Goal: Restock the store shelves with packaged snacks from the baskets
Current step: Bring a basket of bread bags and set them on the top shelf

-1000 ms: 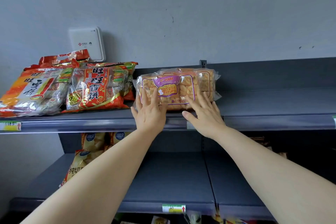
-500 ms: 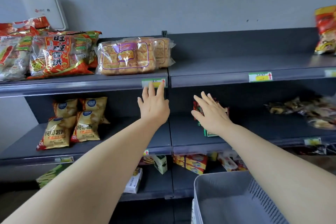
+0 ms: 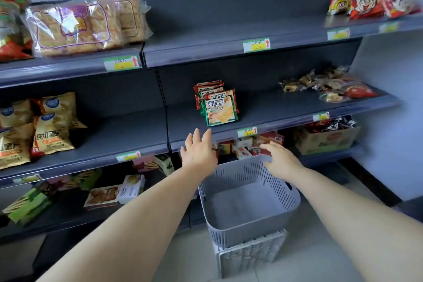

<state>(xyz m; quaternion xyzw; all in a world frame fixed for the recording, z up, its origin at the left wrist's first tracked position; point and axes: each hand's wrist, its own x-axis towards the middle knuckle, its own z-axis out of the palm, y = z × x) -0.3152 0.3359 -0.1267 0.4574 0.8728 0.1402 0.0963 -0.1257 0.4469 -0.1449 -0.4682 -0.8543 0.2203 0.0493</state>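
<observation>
Showing a wrapped cake pack (image 3: 77, 27) lying flat on the top shelf at left. Reaching down with the left hand (image 3: 198, 152), fingers spread and holding nothing, just beside the left rim of the grey basket (image 3: 240, 233), apparently empty and sitting atop a white basket (image 3: 251, 255). Touching its far rim with the right hand (image 3: 280, 160), grip not discernible. Possibly risking tipping the upper basket off its perch by lifting one-sidedly.

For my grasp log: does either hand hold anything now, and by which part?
Nothing is held. The left hand is open in the air; the right hand is open over the far rim of the grey basket, without gripping it.
</observation>
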